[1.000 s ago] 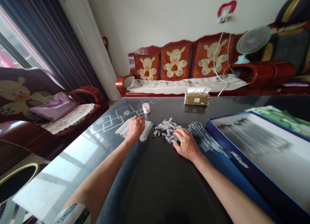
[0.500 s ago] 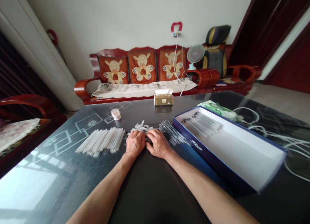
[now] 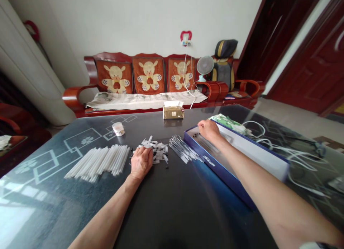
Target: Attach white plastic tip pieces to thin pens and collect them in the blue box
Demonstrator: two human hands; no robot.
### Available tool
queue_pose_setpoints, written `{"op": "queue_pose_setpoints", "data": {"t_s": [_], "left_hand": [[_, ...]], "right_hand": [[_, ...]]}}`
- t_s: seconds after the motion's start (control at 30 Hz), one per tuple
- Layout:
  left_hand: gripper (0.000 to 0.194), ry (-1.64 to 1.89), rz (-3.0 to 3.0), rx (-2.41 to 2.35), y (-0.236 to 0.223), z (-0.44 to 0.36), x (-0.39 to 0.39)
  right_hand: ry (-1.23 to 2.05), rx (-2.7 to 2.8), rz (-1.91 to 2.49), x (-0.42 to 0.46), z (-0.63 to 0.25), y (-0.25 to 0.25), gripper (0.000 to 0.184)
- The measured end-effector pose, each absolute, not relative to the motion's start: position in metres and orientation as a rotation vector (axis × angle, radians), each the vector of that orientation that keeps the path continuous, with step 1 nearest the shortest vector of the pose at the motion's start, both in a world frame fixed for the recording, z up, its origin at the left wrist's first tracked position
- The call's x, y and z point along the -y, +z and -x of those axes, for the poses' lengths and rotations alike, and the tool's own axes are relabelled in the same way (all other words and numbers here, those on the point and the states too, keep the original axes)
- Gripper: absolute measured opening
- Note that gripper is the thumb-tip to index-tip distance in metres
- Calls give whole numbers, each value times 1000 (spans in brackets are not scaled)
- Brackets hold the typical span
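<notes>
In the head view, the left hand (image 3: 142,162) bends over the near-left edge of a pile of small caps (image 3: 161,152), pale pieces with a few black ones among them; its fingers are drawn together, and whether they pinch a piece cannot be told. Just left of that hand lies a broad row of white tubes (image 3: 98,163), side by side on the dark table (image 3: 172,206). Beyond the left hand and a little to its left stands a small white cup (image 3: 118,129). Right of the left hand, past the caps, thin rods (image 3: 184,148) fan out slantwise, between the two hands. The right hand (image 3: 209,130) is over the far-left end of an open blue box (image 3: 223,175), its fingers curled in; what they hold, if anything, is hidden. Below that hand, inside the box, lie slim dark-tipped sticks (image 3: 205,144), partly covered by hand and forearm. Beyond the right hand, to its left, sits a tissue box (image 3: 173,111); just behind and right of it lies a green packet (image 3: 229,123), with white cables (image 3: 295,155) farther right.
</notes>
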State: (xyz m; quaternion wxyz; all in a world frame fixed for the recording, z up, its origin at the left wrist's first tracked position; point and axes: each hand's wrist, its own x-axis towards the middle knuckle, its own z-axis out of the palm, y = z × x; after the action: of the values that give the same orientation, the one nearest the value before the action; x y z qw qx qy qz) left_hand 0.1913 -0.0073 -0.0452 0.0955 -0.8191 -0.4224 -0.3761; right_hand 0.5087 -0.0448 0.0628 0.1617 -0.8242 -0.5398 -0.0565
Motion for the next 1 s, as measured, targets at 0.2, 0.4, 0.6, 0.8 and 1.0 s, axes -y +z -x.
{"op": "queue_pose_setpoints", "data": {"t_s": [0.2,0.4,0.6,0.8,1.0], "left_hand": [[27,-1138,2464,1253,-46,-192,6],[26,-1158,2474,1277,-47,-192,6],[24,-1185,2492,1279,-46,-193,6],[21,-1187,2452,1233,-46,-193,5],[20,-1204,2429,1187,-45,-193,6]], "right_hand": [[58,1484,2596,40,-538,18,22],[66,1485,2647,34,-533,13,23],[142,1622,2633,28,-532,20,18],[114,1706,2570,25,-530,22,18],[110,1807,2479,34,-522,20,29]]}}
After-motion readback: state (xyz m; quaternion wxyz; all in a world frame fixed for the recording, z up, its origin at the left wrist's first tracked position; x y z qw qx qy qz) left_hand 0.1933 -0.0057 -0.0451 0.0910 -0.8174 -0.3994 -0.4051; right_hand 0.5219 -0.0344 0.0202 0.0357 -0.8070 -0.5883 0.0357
